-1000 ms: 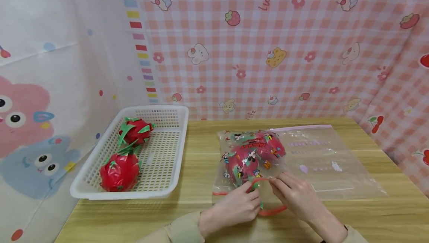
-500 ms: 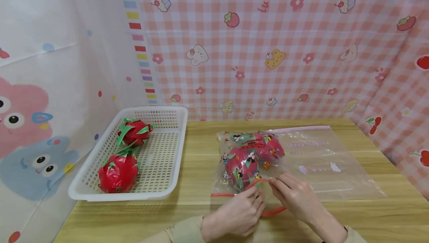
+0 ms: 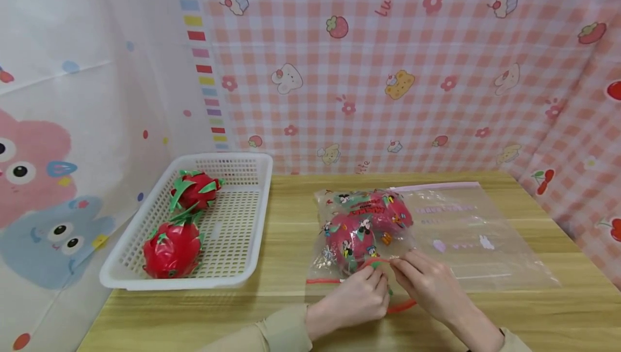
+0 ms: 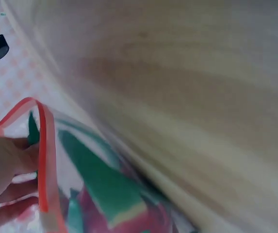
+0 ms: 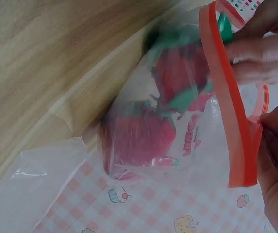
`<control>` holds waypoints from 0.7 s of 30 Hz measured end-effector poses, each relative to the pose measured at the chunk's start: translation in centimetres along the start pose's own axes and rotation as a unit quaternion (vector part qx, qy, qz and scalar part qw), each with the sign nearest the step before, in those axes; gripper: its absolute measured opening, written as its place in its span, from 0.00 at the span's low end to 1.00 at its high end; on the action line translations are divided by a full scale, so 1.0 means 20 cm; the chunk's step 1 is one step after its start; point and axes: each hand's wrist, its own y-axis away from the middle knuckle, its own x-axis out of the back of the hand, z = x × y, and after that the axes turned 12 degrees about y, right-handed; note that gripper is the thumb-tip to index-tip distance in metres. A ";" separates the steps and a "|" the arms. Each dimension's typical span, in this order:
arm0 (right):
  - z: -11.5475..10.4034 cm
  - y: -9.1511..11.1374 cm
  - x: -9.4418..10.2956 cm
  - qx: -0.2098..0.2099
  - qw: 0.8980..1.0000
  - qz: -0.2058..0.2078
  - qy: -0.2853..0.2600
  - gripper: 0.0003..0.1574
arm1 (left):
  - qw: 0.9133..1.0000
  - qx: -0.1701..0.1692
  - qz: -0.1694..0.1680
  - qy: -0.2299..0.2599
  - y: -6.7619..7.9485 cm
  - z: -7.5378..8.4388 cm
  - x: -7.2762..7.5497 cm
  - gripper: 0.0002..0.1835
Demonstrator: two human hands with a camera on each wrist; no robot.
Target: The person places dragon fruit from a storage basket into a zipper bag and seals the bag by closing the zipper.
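A clear zip bag [image 3: 322,266] with cartoon prints and a red-edged mouth lies on the table, holding two toy dragon fruits, one nearer [image 3: 348,236] and one behind it [image 3: 395,214]. My left hand [image 3: 354,298] has its fingers inside the mouth, pinching a green leaf [image 5: 225,26] of a fruit. On the other side, my right hand [image 3: 432,282] pinches the red edge [image 5: 240,141] between thumb and fingers, keeping the mouth apart. In the left wrist view, the left hand [image 4: 8,179] is behind the red edge; its fingertips are partly hidden.
A white mesh basket [image 3: 262,217] stands at the left with two more dragon fruits, a front one [image 3: 172,249] and a back one [image 3: 196,190]. A second flat clear bag [image 3: 504,222] with a pink zip lies at the right. Patterned cloth [image 3: 310,115] hangs behind the table.
My left hand has shifted slightly right, deeper across the bag's mouth, and the green leaf now shows at its fingertips. My right hand keeps its place on the red edge.
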 end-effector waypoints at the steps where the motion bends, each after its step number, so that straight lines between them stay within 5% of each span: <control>1: 0.00 0.00 0.00 0.002 1.000 0.005 -0.002 0.28 | 1.000 0.012 0.004 0.000 -0.02 0.00 0.00 0.17; 6: 0.01 0.00 0.00 -0.008 1.000 0.012 -0.015 0.28 | 0.998 0.056 0.009 -0.004 -0.10 0.03 -0.03 0.15; 10: 0.01 0.01 0.00 -0.020 1.000 0.000 -0.024 0.29 | 0.999 0.039 -0.018 0.010 -0.10 0.03 0.00 0.14; 13: 0.01 0.02 0.01 -0.016 1.000 -0.007 -0.017 0.30 | 0.999 0.017 0.002 0.036 -0.03 0.00 0.06 0.13; 17: 0.01 0.02 0.02 -0.008 1.000 -0.006 -0.018 0.30 | 0.994 -0.002 0.097 0.055 0.12 -0.09 0.12 0.09; 21: -0.01 0.00 0.02 0.012 0.999 0.026 -0.015 0.25 | 0.991 0.027 0.118 0.050 0.28 -0.18 0.12 0.04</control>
